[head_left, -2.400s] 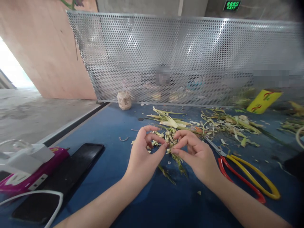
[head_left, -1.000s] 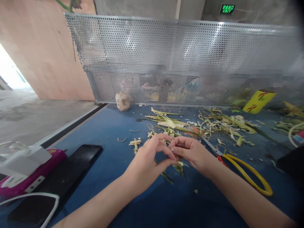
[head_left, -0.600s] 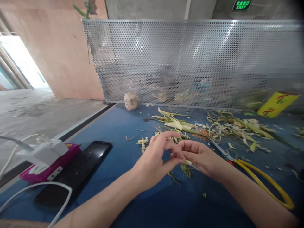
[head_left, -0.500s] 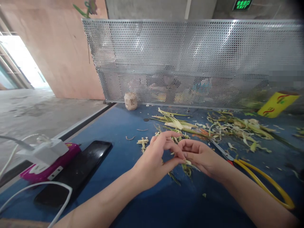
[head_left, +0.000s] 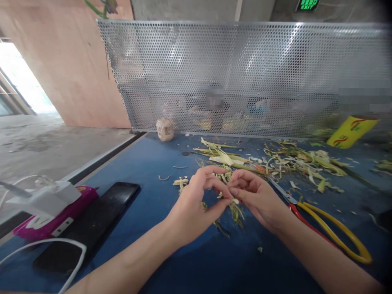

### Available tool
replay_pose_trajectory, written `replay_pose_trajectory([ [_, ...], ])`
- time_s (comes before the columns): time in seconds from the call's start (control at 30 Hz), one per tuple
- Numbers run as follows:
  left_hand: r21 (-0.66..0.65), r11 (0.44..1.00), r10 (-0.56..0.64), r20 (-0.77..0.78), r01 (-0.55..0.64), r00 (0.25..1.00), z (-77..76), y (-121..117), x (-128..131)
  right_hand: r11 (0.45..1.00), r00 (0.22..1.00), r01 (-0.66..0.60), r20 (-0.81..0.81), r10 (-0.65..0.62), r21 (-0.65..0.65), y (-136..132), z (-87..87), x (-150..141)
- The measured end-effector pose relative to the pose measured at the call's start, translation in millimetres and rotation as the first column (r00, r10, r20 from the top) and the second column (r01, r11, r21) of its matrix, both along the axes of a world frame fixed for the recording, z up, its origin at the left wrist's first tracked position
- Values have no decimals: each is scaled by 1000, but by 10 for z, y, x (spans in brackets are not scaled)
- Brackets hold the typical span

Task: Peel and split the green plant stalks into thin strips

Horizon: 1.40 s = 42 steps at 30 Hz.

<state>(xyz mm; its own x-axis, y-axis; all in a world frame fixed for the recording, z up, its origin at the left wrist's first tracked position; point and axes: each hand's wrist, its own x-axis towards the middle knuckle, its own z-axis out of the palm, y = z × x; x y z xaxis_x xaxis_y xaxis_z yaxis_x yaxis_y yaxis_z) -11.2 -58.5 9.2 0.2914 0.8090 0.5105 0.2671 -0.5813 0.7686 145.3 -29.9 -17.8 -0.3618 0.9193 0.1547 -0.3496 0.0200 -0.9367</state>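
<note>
Both my hands meet over the blue table, working on a small tuft of green plant strips (head_left: 235, 212). With thumb and fingertips, my left hand (head_left: 194, 204) pinches its pale upper end. My right hand (head_left: 260, 200) is closed at the same end, its thumb and forefinger pressed together there; the fingers partly hide what they grip. Frayed green ends dangle below the fingertips. Beside my left hand lies a small piece knotted or braided from pale stalks (head_left: 181, 182). Scissors with red and yellow handles (head_left: 332, 226) rest by my right forearm.
Long leaf strips (head_left: 225, 156) and a pile of shredded leaves (head_left: 306, 163) lie farther back. Left are a black phone (head_left: 92, 224) and a magenta power strip (head_left: 58, 220) with a white plug and cables. A perforated metal screen (head_left: 214, 73), wrapped lump (head_left: 165, 130) and yellow roll (head_left: 352, 131) stand behind.
The view has shifted slightly, so most things sit a little farther left. My fingers have moved a little at the tuft, and its hanging ends show more.
</note>
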Motion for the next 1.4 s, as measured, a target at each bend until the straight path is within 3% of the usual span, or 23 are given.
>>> replay_pose_trajectory([
  [0.2,52,998,-16,-72,19,997,-54,33,-6,992,993,90,72,-96,89,-15,26,-1],
  [0.43,61,998,-3,-97,9,995,-67,39,-1,997,997,71,13,-71,-38,-21,62,-5],
  [0.57,38,999,14,-108,-10,994,-69,48,0,997,997,72,8,-72,-25,-16,73,-5],
  [0.97,-61,998,0,94,6,996,-60,72,2,983,983,182,-34,-180,40,-13,79,16],
  [1.2,-181,984,23,161,6,987,-37,75,2,985,984,170,49,-171,31,-25,96,24],
  [1.33,-239,971,43,214,9,976,-17,81,-9,962,961,201,154,-230,185,-54,107,25],
  [1.4,-277,961,52,247,19,968,-6,90,-10,898,919,259,197,-342,356,-80,113,29],
])
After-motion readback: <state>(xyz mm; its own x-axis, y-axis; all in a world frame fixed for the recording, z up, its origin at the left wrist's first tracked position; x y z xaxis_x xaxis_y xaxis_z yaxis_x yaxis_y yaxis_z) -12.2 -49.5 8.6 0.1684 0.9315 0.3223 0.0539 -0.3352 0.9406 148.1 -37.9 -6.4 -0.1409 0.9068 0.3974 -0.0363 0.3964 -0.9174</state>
